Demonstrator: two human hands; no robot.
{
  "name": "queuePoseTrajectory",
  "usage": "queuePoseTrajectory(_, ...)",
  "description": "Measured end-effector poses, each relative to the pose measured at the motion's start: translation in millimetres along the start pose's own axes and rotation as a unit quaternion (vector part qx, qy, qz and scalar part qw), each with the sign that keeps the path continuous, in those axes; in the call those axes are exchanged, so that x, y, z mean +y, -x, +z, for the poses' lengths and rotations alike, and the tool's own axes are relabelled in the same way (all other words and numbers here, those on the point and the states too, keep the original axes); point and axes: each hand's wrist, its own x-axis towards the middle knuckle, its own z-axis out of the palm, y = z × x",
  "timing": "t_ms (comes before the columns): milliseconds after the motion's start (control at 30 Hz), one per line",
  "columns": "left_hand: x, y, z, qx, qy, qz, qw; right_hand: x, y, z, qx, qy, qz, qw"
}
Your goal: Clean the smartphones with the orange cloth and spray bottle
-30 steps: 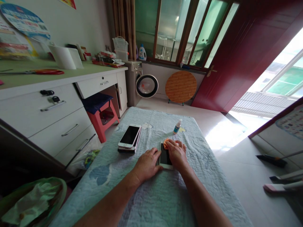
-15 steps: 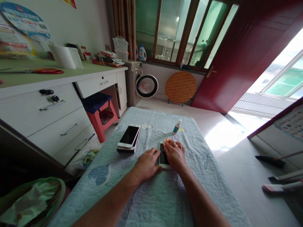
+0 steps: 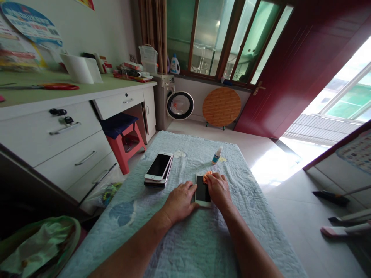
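A white smartphone [image 3: 202,194] with a dark screen lies face up on the cloth-covered table. My left hand [image 3: 180,200] grips its left side, fingers at the upper edge and thumb at the lower corner. My right hand [image 3: 219,189] is closed on an orange cloth [image 3: 207,177], which presses on the upper right part of the screen. Left of my hands lies a stack of smartphones [image 3: 159,168], a white one on top. Beyond my right hand a small spray bottle [image 3: 216,156] with a blue label stands upright.
A light blue quilted cover [image 3: 185,146] lies over the table. To the left are a white desk [image 3: 78,135] and a red stool [image 3: 127,143]. A bin [image 3: 77,231] stands at lower left. Farther off are a washing machine [image 3: 164,102] with its door open and a round wooden tabletop [image 3: 222,106].
My right hand has shifted slightly right with the orange cloth, uncovering more of the screen. My left hand and the phone stay in place.
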Motion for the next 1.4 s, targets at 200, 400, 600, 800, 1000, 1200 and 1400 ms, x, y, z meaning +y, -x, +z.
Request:
queuePoseTrajectory(200, -1.2, -0.1, 1.8, 0.008, 0.004, 0.002, 1.000, -3.7, 4.1, -5.6, -0.004, 0.035, 0.015, 0.999)
queuePoseTrajectory(400, 0.2, 0.1, 0.3, 0.003, 0.003, -0.002, 1.000, -6.7, 10.5, -12.8, -0.046, 0.065, 0.042, 0.996)
queuePoseTrajectory(600, 0.3, 0.3, 0.4, -0.002, -0.004, -0.003, 1.000, -3.8, 18.7, -21.2, -0.118, 0.050, 0.056, 0.990)
queuePoseTrajectory(800, -0.9, -0.8, 1.5, -0.002, -0.009, 0.002, 1.000, 3.1, 16.3, -18.1, -0.125, 0.001, 0.081, 0.989)
queuePoseTrajectory(1000, -1.3, -1.6, -0.1, -0.004, -0.004, 0.002, 1.000, 7.8, -2.3, -0.4, -0.056, -0.031, 0.085, 0.994)
queuePoseTrajectory(1200, -1.1, -1.3, 0.2, 0.002, -0.003, 0.004, 1.000, 12.3, -14.8, 13.1, -0.003, -0.064, 0.075, 0.995)
queuePoseTrajectory(1400, -1.1, -1.2, 0.4, 0.003, -0.009, 0.004, 1.000, 12.8, -17.3, 15.8, 0.001, -0.068, 0.066, 0.995)
